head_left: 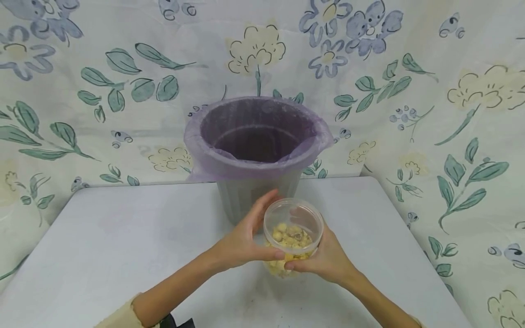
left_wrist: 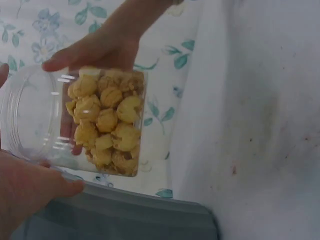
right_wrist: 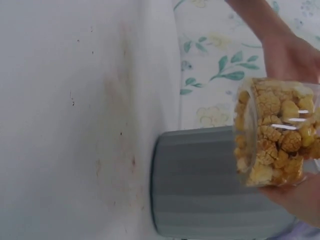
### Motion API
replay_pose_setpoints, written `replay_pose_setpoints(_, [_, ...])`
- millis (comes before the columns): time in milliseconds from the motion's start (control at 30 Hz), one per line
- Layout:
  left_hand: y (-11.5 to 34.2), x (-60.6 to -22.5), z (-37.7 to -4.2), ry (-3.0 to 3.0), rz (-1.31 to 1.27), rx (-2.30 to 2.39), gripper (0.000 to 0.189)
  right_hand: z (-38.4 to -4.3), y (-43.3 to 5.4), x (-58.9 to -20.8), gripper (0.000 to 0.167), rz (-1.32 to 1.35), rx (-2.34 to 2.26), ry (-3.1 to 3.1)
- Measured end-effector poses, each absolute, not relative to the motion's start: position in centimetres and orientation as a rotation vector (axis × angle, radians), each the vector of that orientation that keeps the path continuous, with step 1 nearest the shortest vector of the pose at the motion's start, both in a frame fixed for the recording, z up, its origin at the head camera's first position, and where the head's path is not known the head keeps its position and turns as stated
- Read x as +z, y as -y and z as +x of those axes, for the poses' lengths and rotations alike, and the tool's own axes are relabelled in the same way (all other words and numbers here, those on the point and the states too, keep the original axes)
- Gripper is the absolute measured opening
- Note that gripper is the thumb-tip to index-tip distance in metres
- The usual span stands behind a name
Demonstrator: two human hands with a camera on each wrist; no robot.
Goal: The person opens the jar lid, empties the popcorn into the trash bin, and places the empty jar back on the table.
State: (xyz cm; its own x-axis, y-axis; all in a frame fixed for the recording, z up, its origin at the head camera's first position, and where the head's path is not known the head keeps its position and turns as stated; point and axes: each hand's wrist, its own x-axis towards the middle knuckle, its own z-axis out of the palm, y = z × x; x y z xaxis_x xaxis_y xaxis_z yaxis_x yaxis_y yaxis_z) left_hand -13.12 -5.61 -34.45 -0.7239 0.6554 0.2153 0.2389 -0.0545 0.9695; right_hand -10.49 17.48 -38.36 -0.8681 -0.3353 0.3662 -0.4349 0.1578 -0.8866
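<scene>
A clear plastic jar (head_left: 293,223), partly filled with yellow popcorn (left_wrist: 107,120), is held upright between both hands in front of the bin. My left hand (head_left: 242,239) grips its left side, thumb across the front. From the right, my right hand (head_left: 332,255) grips the same jar, its thumb low on the front near the left thumb. Both wrist views show a gap between the jar's base and the tabletop. Behind the hands stands a grey ribbed bin (right_wrist: 210,185), with a purple liner bag (head_left: 262,166) folded over its rim.
The white table (head_left: 143,237) has small dark specks and a brownish stain (right_wrist: 131,100) near the front. Floral fabric (head_left: 135,82) hangs behind and along the right side. A black object (head_left: 176,322) shows at the bottom edge beside the left forearm.
</scene>
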Motion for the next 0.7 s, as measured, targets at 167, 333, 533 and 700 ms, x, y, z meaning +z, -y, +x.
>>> replay_pose_setpoints(167, [6.3,-34.5,-14.5,-1.795,0.997,1.759,0.109,-10.6,-17.5,-38.4,0.102,0.802,1.866,2.319])
replay_pose_setpoints(333, [6.3,-34.7,-14.9,-1.750,1.018,1.740,0.102,-10.6,-17.5,-38.4,0.102,0.835,1.884,2.320])
replay_pose_setpoints(533, [5.7,-35.0,-13.9,-1.918,0.990,1.796,0.099,-10.6,-17.4,-38.4,0.102,0.806,1.835,2.330])
replay_pose_setpoints(700, [4.9,-35.1,-12.4,-2.085,0.863,1.879,0.101,-10.7,-17.3,-38.4,0.102,0.763,1.791,2.334])
